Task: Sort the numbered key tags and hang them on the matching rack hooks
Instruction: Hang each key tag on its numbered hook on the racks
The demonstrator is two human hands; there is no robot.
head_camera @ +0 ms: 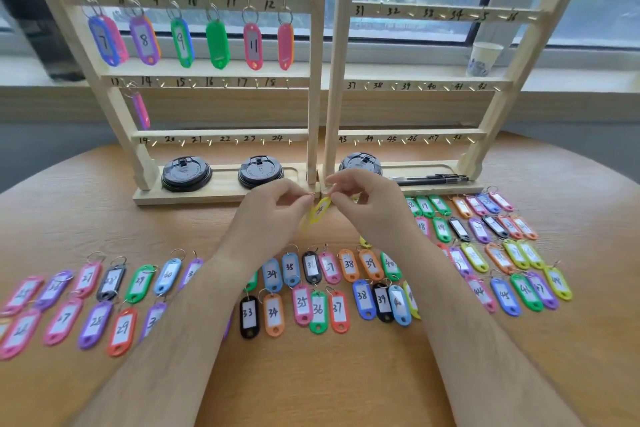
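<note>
So the round wooden worktop fills most of the view. At 12 o'clock two wooden racks stand side by side on it, touching: the left rack and the right rack. Their rails have hooks with handwritten numbers.

The left rack's 7–12 rail carries a row of hung tags, there are more on the rail above, and a single purple-pink tag hangs off hook 13. Every hook I can see on the right rack is bare.

Loose tags lie flat in rows on the worktop:
- a bunch numbered in the 20s at 8 o'clock
- the 30s at 6 o'clock
- a mixed batch at 3 o'clock

Both hands meet dead centre, just in front of the rack bases. The left hand and the right hand each pinch the metal ring of one yellow tag, which dangles between them above the worktop. Its number is blurry; it's got a 4 in it.

Three black cup lids sit in the rack base trays, and dark pens lie at 2 o'clock.
</note>
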